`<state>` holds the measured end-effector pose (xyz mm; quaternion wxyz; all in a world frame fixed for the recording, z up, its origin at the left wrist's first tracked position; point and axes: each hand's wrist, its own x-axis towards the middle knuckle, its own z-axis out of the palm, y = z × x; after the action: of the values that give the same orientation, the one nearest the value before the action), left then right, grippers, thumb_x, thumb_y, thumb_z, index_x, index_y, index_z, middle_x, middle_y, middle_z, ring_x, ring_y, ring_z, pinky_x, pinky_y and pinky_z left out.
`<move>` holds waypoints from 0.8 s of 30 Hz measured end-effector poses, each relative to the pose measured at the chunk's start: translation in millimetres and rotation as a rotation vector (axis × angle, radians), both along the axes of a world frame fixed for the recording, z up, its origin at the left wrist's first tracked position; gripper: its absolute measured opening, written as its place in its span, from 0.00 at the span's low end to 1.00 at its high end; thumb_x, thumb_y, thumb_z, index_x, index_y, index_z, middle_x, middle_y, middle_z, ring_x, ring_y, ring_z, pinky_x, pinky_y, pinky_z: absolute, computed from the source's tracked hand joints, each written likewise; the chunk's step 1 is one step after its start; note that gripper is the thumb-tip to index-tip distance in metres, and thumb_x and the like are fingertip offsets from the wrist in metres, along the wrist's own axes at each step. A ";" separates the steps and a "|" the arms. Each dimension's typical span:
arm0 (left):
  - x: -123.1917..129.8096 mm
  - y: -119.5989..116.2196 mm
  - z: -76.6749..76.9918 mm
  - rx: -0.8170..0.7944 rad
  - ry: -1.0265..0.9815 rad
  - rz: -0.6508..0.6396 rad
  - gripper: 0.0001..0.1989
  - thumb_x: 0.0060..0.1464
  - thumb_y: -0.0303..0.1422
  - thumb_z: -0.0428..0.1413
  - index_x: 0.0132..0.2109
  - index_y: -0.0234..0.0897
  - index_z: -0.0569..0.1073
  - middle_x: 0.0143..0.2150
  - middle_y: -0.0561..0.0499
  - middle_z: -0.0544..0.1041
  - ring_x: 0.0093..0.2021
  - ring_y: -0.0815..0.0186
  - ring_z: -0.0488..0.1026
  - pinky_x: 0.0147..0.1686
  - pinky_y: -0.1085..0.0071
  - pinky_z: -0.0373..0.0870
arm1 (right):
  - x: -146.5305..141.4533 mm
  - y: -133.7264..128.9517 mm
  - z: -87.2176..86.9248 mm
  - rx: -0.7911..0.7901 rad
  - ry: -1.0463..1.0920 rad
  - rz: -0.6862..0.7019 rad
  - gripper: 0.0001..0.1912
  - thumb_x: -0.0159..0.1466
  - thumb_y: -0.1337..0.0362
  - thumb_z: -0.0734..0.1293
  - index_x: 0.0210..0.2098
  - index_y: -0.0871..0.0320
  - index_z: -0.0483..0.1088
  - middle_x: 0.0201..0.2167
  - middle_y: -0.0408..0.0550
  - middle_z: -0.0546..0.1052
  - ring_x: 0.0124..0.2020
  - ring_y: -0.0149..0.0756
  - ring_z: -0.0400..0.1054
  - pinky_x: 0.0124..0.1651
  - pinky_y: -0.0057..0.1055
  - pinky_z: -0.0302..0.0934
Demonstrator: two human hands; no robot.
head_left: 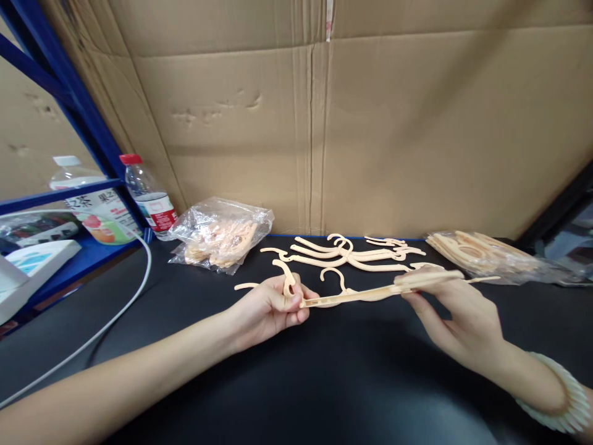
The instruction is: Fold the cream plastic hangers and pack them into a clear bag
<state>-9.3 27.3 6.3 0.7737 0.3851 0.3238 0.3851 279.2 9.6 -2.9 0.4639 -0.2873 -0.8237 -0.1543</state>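
A beige plastic folding hanger spans the gap between my two hands, above the black table. My left hand pinches its left end, close to the curved hook piece that points up. At the other end, the fingers of my right hand close on the hanger's arm, seen nearly edge-on. Just behind lie several more beige hangers with hooks and arms overlapping. One hook shows right behind the held hanger, and part of what it belongs to is hidden.
A clear plastic bag of beige hanger parts lies back left; another bag lies back right. A red-capped bottle stands by the blue shelf. A white cable crosses the table's left side. Cardboard walls the back.
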 end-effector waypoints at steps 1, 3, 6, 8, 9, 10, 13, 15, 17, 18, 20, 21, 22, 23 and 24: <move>0.1 -0.3 -0.1 0.006 0.025 0.002 0.18 0.35 0.29 0.73 0.25 0.30 0.69 0.30 0.46 0.78 0.22 0.70 0.72 0.24 0.76 0.63 | 0.1 0.3 0.1 0.009 0.003 -0.021 0.09 0.63 0.75 0.65 0.42 0.57 0.70 0.34 0.49 0.78 0.36 0.40 0.74 0.41 0.36 0.69; 0.8 -1.3 -0.2 0.021 0.049 0.007 0.19 0.34 0.31 0.73 0.25 0.31 0.69 0.30 0.47 0.78 0.22 0.69 0.73 0.24 0.75 0.65 | 0.3 1.1 0.0 0.022 0.015 -0.043 0.08 0.64 0.74 0.65 0.41 0.58 0.70 0.34 0.49 0.78 0.36 0.40 0.75 0.41 0.35 0.69; 2.3 -3.6 0.0 0.035 0.042 0.023 0.21 0.33 0.31 0.73 0.24 0.31 0.67 0.29 0.47 0.78 0.21 0.70 0.72 0.23 0.76 0.64 | 0.1 1.3 -0.1 0.038 0.006 -0.039 0.08 0.63 0.74 0.65 0.41 0.59 0.70 0.34 0.49 0.78 0.36 0.40 0.74 0.42 0.34 0.68; 3.3 -5.1 0.5 0.029 0.036 0.045 0.21 0.33 0.29 0.73 0.24 0.32 0.66 0.28 0.48 0.78 0.21 0.72 0.71 0.22 0.77 0.61 | -0.9 0.0 0.4 0.045 -0.011 -0.036 0.08 0.64 0.74 0.65 0.41 0.59 0.69 0.34 0.49 0.78 0.37 0.39 0.74 0.42 0.34 0.68; 3.6 -5.7 0.8 0.025 0.034 0.055 0.21 0.33 0.28 0.73 0.24 0.32 0.65 0.28 0.48 0.78 0.20 0.73 0.70 0.21 0.78 0.60 | -1.6 -0.9 0.8 0.042 -0.018 -0.033 0.08 0.64 0.74 0.65 0.41 0.59 0.69 0.34 0.49 0.78 0.37 0.39 0.74 0.43 0.34 0.68; 4.0 -6.2 1.0 0.021 0.032 0.064 0.21 0.33 0.27 0.72 0.23 0.32 0.64 0.27 0.49 0.78 0.19 0.74 0.69 0.20 0.78 0.58 | -2.5 -2.0 1.2 0.034 -0.022 -0.028 0.08 0.64 0.75 0.65 0.42 0.59 0.69 0.34 0.49 0.78 0.37 0.39 0.74 0.43 0.34 0.68; 5.1 -7.0 0.8 0.027 0.033 0.087 0.21 0.34 0.24 0.70 0.23 0.33 0.62 0.25 0.50 0.77 0.18 0.76 0.66 0.19 0.80 0.55 | -5.2 -5.1 1.6 0.002 -0.017 0.000 0.09 0.64 0.76 0.64 0.42 0.58 0.69 0.35 0.49 0.78 0.37 0.38 0.74 0.44 0.34 0.68; 5.7 -7.4 -0.1 0.034 0.042 0.107 0.19 0.35 0.22 0.67 0.23 0.33 0.62 0.25 0.51 0.76 0.17 0.76 0.65 0.18 0.80 0.54 | -6.3 -6.4 0.9 0.004 -0.014 0.003 0.09 0.64 0.75 0.64 0.42 0.58 0.69 0.36 0.49 0.78 0.37 0.38 0.74 0.43 0.34 0.68; 5.8 -7.9 -1.6 0.042 0.044 0.126 0.17 0.37 0.20 0.65 0.24 0.34 0.62 0.25 0.52 0.75 0.17 0.76 0.65 0.17 0.81 0.54 | -6.6 -7.1 -0.2 0.017 -0.013 -0.018 0.10 0.64 0.75 0.65 0.43 0.58 0.69 0.36 0.49 0.78 0.37 0.39 0.74 0.43 0.33 0.68; 5.6 -8.3 -2.5 0.047 0.041 0.135 0.16 0.38 0.19 0.64 0.25 0.34 0.62 0.25 0.52 0.75 0.17 0.76 0.65 0.17 0.81 0.54 | -6.5 -7.4 -0.7 0.024 -0.010 -0.034 0.10 0.64 0.74 0.65 0.44 0.58 0.69 0.36 0.49 0.78 0.37 0.39 0.74 0.43 0.33 0.68; 5.1 -9.1 -4.4 0.063 0.033 0.150 0.14 0.40 0.19 0.62 0.26 0.34 0.63 0.27 0.51 0.76 0.19 0.76 0.67 0.18 0.82 0.56 | -6.6 -7.9 -1.3 0.026 -0.001 -0.063 0.09 0.65 0.73 0.64 0.44 0.58 0.68 0.35 0.49 0.78 0.37 0.39 0.74 0.43 0.33 0.68; 4.8 -9.5 -5.3 0.072 0.031 0.158 0.14 0.41 0.18 0.62 0.26 0.34 0.63 0.28 0.51 0.76 0.19 0.76 0.67 0.19 0.82 0.58 | -6.7 -8.4 -1.4 0.019 0.001 -0.074 0.08 0.65 0.73 0.64 0.44 0.58 0.68 0.35 0.49 0.78 0.37 0.39 0.74 0.43 0.32 0.68; 4.7 -9.9 -6.1 0.082 0.029 0.166 0.13 0.42 0.18 0.61 0.26 0.34 0.64 0.28 0.51 0.77 0.20 0.76 0.68 0.19 0.82 0.59 | -7.1 -8.9 -1.4 0.004 0.002 -0.083 0.08 0.66 0.72 0.64 0.44 0.58 0.68 0.35 0.49 0.78 0.37 0.39 0.74 0.42 0.32 0.69; 4.7 -10.3 -6.8 0.092 0.029 0.175 0.13 0.43 0.18 0.61 0.26 0.34 0.64 0.29 0.50 0.77 0.20 0.76 0.68 0.20 0.82 0.60 | -7.6 -9.5 -1.5 -0.019 0.003 -0.089 0.08 0.66 0.71 0.64 0.44 0.57 0.68 0.35 0.49 0.78 0.36 0.38 0.74 0.41 0.31 0.68; 5.0 -10.6 -7.3 0.103 0.029 0.189 0.13 0.44 0.18 0.61 0.26 0.34 0.63 0.29 0.50 0.77 0.20 0.76 0.68 0.20 0.82 0.61 | -8.1 -10.1 -1.7 -0.050 0.004 -0.092 0.08 0.67 0.71 0.64 0.45 0.57 0.68 0.36 0.48 0.78 0.35 0.37 0.74 0.40 0.30 0.68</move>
<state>-4.3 16.6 -1.0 0.7085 0.3975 0.3494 0.4668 271.0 -0.6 -4.6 0.4507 -0.3367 -0.8122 -0.1545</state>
